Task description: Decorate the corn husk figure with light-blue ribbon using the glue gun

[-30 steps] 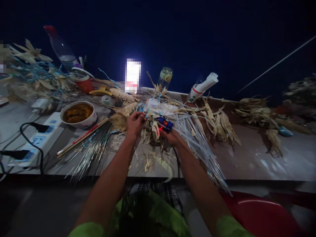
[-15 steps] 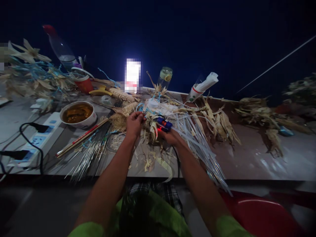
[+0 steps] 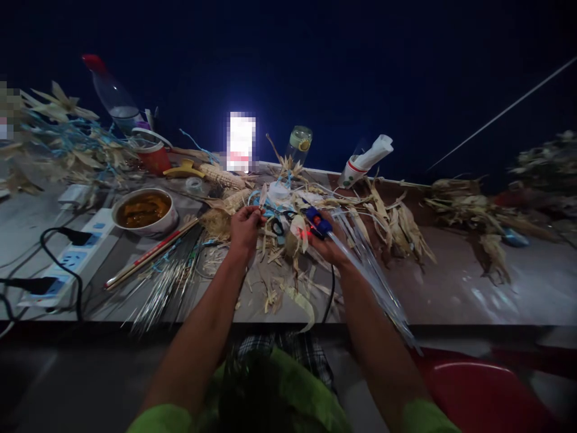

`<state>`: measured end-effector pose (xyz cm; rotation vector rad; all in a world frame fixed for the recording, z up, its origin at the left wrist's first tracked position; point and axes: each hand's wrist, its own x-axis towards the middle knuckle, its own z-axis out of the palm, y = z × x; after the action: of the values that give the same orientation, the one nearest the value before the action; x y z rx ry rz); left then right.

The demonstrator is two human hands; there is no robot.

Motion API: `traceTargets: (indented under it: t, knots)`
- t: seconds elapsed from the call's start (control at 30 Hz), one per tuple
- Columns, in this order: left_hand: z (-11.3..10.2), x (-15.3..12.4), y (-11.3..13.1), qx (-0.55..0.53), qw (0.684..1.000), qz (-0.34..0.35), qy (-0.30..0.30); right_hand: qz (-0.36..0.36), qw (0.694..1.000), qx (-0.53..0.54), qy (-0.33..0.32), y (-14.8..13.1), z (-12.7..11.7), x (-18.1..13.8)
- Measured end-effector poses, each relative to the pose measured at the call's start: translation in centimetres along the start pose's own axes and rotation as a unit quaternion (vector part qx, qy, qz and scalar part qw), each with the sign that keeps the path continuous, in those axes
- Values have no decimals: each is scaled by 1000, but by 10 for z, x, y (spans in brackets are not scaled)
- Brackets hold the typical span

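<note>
My left hand (image 3: 244,230) is closed in a pinch on a small pale piece of corn husk (image 3: 263,196), which points up from the fingertips. My right hand (image 3: 328,245) grips a blue hot glue gun (image 3: 319,223). A clear glue stick (image 3: 345,248) trails from the gun's back end, and a red light glows near the grip. A gap separates the gun from my left hand. Black-handled scissors (image 3: 276,227) lie between the hands, partly hidden. Husk scraps (image 3: 271,296) are scattered below.
A bowl of brown liquid (image 3: 145,210) and a power strip (image 3: 67,260) stand at left. Metal wires (image 3: 164,291) and clear glue sticks (image 3: 383,294) lie near the front edge. Corn cobs (image 3: 220,177), a lit screen (image 3: 240,138) and a jar (image 3: 299,143) are behind; dried husks (image 3: 399,225) lie right.
My right hand and the glue gun have moved right, away from my left hand, and the gun has turned. The scissors show more between them. My left hand keeps its pinch.
</note>
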<state>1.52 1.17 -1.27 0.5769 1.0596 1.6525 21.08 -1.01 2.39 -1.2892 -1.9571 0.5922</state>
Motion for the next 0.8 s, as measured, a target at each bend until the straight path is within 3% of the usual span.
traceTargets:
  t: [0.1,0.33,0.53,0.57,0.7,0.8]
  knots:
    - [1,-2,3,4,1000,-12,2,-28,998,-60,-7,5,-17,-5]
    - [3,-10,13,-83,993,-58,-56,53,979,-185,-68,34,-16,-20]
    - [1,-13,18,-107,982,-92,-128,82,973,-168,-138,31,-35,-24]
    - [1,-14,18,-110,979,-93,-143,78,977,-156,-125,25,-41,-22]
    - [1,-16,21,-127,969,-104,-187,83,992,-29,86,-11,-36,-3]
    - [1,-17,22,-130,967,-110,-189,109,984,137,41,-33,-2,18]
